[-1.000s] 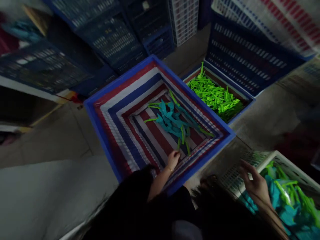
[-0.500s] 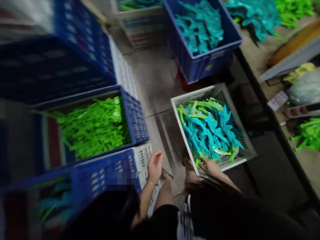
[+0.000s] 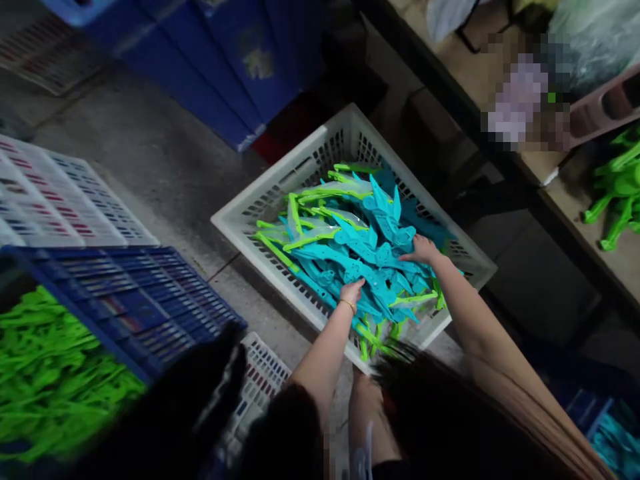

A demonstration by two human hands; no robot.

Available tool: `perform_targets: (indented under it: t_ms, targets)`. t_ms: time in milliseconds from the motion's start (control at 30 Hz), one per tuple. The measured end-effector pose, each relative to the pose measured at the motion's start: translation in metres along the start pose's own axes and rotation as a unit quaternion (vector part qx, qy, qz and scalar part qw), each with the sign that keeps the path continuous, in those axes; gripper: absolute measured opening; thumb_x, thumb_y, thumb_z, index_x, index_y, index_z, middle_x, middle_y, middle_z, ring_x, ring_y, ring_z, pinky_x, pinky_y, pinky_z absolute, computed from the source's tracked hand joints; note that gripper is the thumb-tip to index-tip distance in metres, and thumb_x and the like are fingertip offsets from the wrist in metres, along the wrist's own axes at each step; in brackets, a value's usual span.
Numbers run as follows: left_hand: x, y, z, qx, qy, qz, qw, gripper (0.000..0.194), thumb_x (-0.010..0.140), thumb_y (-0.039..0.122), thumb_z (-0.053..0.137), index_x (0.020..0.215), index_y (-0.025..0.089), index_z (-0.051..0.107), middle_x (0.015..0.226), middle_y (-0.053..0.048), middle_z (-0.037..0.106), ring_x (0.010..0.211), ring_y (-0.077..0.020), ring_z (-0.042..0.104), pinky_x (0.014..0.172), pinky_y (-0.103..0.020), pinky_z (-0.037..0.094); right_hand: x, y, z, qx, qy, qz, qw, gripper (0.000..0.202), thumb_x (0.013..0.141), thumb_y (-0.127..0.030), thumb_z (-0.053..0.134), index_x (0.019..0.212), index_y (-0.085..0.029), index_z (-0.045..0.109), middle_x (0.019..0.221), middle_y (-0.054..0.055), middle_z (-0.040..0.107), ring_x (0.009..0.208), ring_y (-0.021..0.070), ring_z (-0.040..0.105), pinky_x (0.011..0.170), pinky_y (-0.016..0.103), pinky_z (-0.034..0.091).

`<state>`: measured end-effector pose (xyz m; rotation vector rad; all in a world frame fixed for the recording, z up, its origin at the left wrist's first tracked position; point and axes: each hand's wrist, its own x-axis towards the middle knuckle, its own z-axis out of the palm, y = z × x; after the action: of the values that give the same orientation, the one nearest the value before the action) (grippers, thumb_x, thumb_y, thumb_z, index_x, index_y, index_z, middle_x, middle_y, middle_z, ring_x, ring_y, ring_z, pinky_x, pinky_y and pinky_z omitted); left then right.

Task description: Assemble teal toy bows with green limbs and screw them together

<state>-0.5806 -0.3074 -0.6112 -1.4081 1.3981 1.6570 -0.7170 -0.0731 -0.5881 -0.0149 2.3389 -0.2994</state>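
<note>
A white plastic crate [image 3: 281, 267] holds a heap of turquoise plastic pieces [image 3: 363, 257], spiky and dotted with small holes. Thin lime-green pieces [image 3: 314, 235] lie among them, some with clear plastic about them. Both my hands reach into the crate. At the heap's near side, my left hand [image 3: 353, 293], with a bracelet at the wrist, is closed on turquoise pieces, its fingertips partly hidden. On the right side, my right hand [image 3: 424, 251] grips more turquoise pieces, thumb pointing left and fingers partly sunk among them.
A blue bin [image 3: 210, 73] stands beyond the crate. To the left are a blue crate [image 3: 135, 300] of bright green pieces and a white slatted crate [image 3: 65, 200]. A workbench [image 3: 575, 207] runs along the right, with green parts [image 3: 620, 187] on it.
My view has moved closer to the white crate. Both hands have gone forward into it: the left from beside the blue crate, the right from the near rim. They now hold turquoise pieces.
</note>
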Motion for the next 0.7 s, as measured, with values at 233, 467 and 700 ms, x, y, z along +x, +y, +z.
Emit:
perform_targets:
  t_ms: [233,467,700]
  targets:
    - [-0.005,-0.014,0.048,-0.090,-0.028,0.016,0.995,0.031,0.087,0.034,0.062,0.113,0.016,0.058,0.117,-0.008,0.062,0.102,-0.0201,0.061,0.088,-0.040,0.052,0.040,0.004,-0.002,0.067,-0.076,-0.027,0.994,0.082,0.062,-0.057,0.074,0.127,-0.012,0.055,0.135,0.020,0.051,0.131,0.0408,0.037,0.109,0.053,0.028]
    - [-0.002,0.008,0.054,-0.153,-0.073,0.049,0.984,0.053,0.069,0.045,0.078,0.112,0.022,0.058,0.119,-0.009,0.066,0.107,-0.0238,0.063,0.095,-0.039,0.049,0.063,0.004,-0.022,0.231,-0.222,-0.068,0.945,0.070,0.059,-0.047,0.079,0.122,-0.019,0.062,0.128,0.008,0.061,0.114,0.0281,0.060,0.102,0.040,0.045]
    - [0.001,0.030,0.045,-0.133,-0.153,0.002,0.979,0.045,0.067,0.047,0.078,0.099,0.019,0.065,0.109,-0.010,0.070,0.108,-0.0279,0.063,0.095,-0.043,0.050,0.035,-0.001,-0.020,0.342,-0.299,-0.061,0.889,0.059,0.056,-0.048,0.081,0.106,-0.019,0.070,0.119,0.010,0.067,0.106,0.0304,0.064,0.096,0.046,0.051]
